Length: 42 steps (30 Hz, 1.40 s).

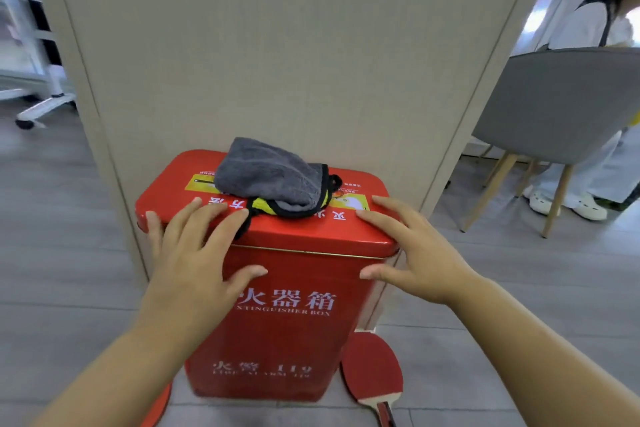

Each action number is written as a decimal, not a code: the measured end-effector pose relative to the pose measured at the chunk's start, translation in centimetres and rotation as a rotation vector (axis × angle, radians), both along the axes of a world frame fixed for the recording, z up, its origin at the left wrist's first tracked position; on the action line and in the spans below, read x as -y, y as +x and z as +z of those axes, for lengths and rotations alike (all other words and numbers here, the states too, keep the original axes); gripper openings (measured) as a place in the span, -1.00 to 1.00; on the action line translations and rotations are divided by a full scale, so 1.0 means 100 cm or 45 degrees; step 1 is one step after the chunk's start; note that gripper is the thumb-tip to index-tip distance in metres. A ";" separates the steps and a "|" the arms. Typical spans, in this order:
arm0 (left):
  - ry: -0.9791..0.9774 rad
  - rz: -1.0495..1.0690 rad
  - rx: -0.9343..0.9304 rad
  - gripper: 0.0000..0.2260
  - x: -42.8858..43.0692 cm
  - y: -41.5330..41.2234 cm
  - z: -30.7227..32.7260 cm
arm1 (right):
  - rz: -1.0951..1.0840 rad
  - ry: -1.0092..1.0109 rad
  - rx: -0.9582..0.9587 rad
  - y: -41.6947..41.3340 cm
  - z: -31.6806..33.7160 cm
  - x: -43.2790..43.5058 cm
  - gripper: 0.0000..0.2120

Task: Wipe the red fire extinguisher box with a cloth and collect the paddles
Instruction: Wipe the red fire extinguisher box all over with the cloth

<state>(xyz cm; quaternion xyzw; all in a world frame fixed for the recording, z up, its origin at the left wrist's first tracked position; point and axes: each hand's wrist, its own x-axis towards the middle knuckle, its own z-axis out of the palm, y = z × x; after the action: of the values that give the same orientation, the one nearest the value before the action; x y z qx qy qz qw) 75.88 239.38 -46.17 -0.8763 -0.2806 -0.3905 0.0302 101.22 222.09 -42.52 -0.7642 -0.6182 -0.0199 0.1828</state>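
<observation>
- Standing on the grey floor [69,288] against a beige panel [277,45], the red fire extinguisher box [284,329] fills the middle of the view, lid shut.
- A grey cloth [266,177] with black edging and a yellow underside lies bunched on the lid, toward the back.
- The left hand [194,253] rests on the lid's front left corner, fingers spread apart and flat, thumb down on the front face; its fingertips lie just beside the cloth's edge and grip nothing.
- The right hand [412,253] rests on the lid's front right corner, fingers likewise spread and open, thumb against the box's upper front edge.
- One red paddle [374,367] lies on the floor just beside the box's lower right side, handle pointing toward the camera.
- A red curved edge [159,406] shows at the box's lower left; I cannot tell whether it is a second paddle.
- A grey chair [561,107] with wooden legs stands to the right, with a person in white [595,28] behind it.
</observation>
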 end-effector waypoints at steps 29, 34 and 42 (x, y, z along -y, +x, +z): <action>0.100 -0.050 -0.098 -0.60 0.103 0.129 0.011 | 0.064 -0.046 -0.583 0.062 0.033 -0.065 -0.45; 0.053 -0.233 -0.137 -0.65 0.117 0.087 0.011 | 0.057 -0.049 -0.547 0.053 0.027 -0.025 -0.38; -0.104 -0.239 -0.093 -0.66 0.129 0.074 0.012 | 0.068 0.093 -0.978 0.034 0.007 -0.002 -0.51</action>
<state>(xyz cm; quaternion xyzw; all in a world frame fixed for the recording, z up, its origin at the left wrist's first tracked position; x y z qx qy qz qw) 83.31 226.45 -45.01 -0.9128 -0.2118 -0.3478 -0.0320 104.63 222.33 -41.77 -0.6927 -0.5233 0.2504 0.4285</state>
